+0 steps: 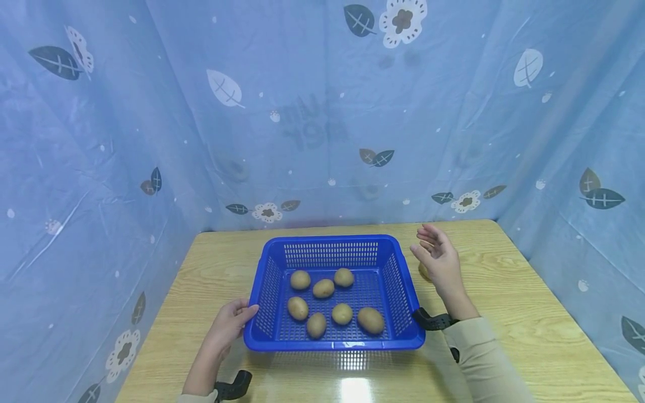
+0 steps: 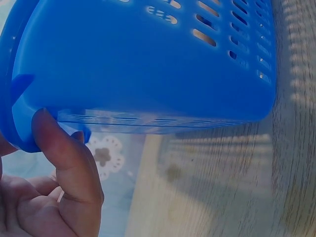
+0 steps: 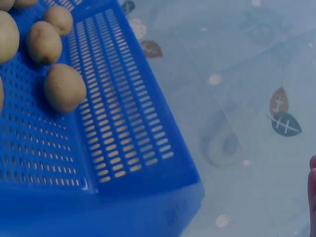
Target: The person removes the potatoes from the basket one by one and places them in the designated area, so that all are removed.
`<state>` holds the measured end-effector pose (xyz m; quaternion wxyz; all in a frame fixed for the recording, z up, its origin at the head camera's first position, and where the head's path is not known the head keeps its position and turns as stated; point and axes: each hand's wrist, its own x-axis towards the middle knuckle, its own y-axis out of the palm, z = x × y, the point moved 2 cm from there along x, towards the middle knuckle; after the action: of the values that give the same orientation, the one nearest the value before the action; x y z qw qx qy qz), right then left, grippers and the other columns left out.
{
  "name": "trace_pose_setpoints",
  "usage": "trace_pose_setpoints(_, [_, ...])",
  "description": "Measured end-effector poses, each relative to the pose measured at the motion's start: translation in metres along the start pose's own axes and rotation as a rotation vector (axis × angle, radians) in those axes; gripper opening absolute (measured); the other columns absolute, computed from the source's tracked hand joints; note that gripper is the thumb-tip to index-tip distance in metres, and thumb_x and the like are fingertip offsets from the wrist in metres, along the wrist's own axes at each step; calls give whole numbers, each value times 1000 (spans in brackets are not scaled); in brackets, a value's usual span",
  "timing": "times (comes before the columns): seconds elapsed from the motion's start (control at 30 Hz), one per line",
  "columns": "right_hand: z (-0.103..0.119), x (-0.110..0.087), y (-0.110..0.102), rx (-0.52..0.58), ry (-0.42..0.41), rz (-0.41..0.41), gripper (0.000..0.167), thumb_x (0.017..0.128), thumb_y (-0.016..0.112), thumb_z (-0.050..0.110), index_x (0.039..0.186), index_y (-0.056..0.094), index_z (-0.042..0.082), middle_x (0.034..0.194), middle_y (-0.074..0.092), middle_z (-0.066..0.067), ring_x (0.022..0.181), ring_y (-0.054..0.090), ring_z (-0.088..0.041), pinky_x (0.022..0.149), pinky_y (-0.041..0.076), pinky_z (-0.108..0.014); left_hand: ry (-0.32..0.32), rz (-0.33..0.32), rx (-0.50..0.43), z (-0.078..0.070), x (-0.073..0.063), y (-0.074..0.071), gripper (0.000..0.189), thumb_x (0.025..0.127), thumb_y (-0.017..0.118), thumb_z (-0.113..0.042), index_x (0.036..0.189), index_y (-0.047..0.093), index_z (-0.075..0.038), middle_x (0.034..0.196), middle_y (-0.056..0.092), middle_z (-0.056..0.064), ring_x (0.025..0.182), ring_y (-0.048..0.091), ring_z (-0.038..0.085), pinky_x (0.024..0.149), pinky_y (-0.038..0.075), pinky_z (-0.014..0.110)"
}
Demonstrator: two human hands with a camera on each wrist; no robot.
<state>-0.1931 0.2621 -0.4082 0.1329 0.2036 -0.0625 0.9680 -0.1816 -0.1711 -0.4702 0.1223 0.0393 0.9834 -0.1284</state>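
Note:
A blue plastic basket (image 1: 332,345) with perforated walls holds several potatoes (image 1: 370,320) spread over its floor. My left hand (image 1: 229,324) grips the basket's left rim, and the left wrist view shows the thumb (image 2: 61,143) at the rim by a corner. My right hand (image 1: 440,266) is raised to the right of the basket, apart from it, with loosely bent fingers and nothing visible in them. Behind that hand one more potato (image 1: 424,272) shows partly, outside the basket. Only fingertips (image 3: 313,190) of the right hand enter the right wrist view, at its right edge.
The wooden table (image 1: 514,302) carries the basket. A blue patterned curtain (image 1: 312,112) hangs behind the table and on both sides. Black camera mounts (image 1: 433,320) sit on both wrists, the right one close to the basket's right rim.

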Motion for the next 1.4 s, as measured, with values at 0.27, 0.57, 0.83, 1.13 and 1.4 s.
trace_pose_setpoints(0.27, [-8, 5, 11, -21, 0, 84, 55, 89, 62, 3, 138, 38, -4, 120, 51, 3, 115, 49, -10, 96, 41, -13, 1, 4, -17, 1, 1, 0, 32, 98, 51, -16, 117, 52, 9, 97, 68, 19, 84, 68, 27, 70, 59, 35])
trace_pose_setpoints(0.57, [-16, 10, 22, -67, 39, 330, 58, 91, 62, 11, 141, 35, -3, 137, 46, -19, 125, 46, -20, 100, 38, -11, 3, 6, -13, 1, 1, 0, 32, 98, 51, -16, 118, 52, 9, 97, 68, 19, 85, 68, 28, 71, 59, 35])
trace_pose_setpoints(0.83, [-22, 12, 34, -63, 75, 496, 52, 90, 63, 9, 136, 41, -3, 132, 48, -28, 124, 48, -38, 106, 42, -36, 0, 4, -15, 0, 0, 0, 32, 97, 52, -15, 118, 52, 9, 98, 68, 18, 86, 68, 28, 71, 59, 35])
trace_pose_setpoints(1.13, [-28, 14, 46, -70, 87, 588, 48, 90, 61, 4, 133, 44, -8, 129, 51, -30, 119, 53, -32, 104, 43, -43, 12, 3, -17, -1, -1, 0, 32, 97, 52, -16, 118, 53, 9, 96, 68, 18, 85, 68, 28, 71, 59, 34])
trace_pose_setpoints(1.4, [-33, 13, 53, -78, 129, 711, 53, 92, 61, 9, 137, 39, -8, 132, 47, -33, 122, 44, -49, 100, 46, -34, 9, -1, -22, -1, -1, 1, 30, 97, 51, -14, 116, 53, 9, 96, 67, 19, 85, 68, 28, 71, 59, 35])
